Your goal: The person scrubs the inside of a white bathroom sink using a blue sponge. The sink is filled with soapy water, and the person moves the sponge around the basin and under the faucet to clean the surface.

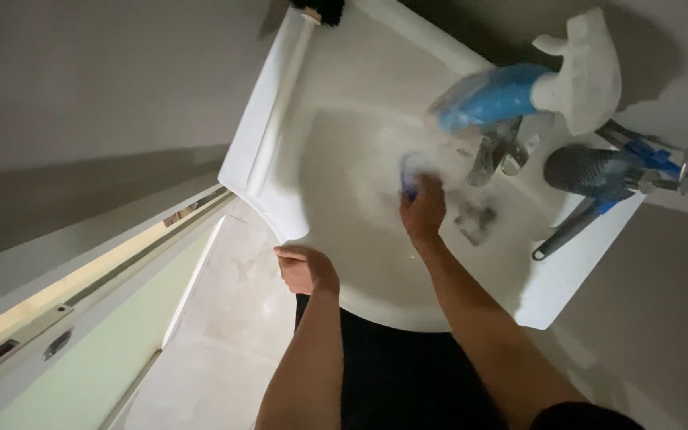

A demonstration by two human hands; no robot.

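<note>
Right hand (422, 211) gripping blue sponge (408, 181), scrubbing inside white sink (360, 263); left hand (302, 269) clasping sink's near rim, spray bottle (535, 87) standing far right.

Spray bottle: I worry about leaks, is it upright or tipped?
Upright. The blue spray bottle stands on the sink ledge, white trigger head uppermost.

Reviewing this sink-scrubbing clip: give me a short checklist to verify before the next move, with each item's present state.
1. Right hand grips the blue scrubber inside the basin: ok.
2. Left hand braced on the sink rim: ok.
3. Spray bottle steady behind the faucet: cannot tell, it looks blurred.
4. Water running: cannot tell.
5. Brush on the right ledge, apart from the hands: ok.
</note>
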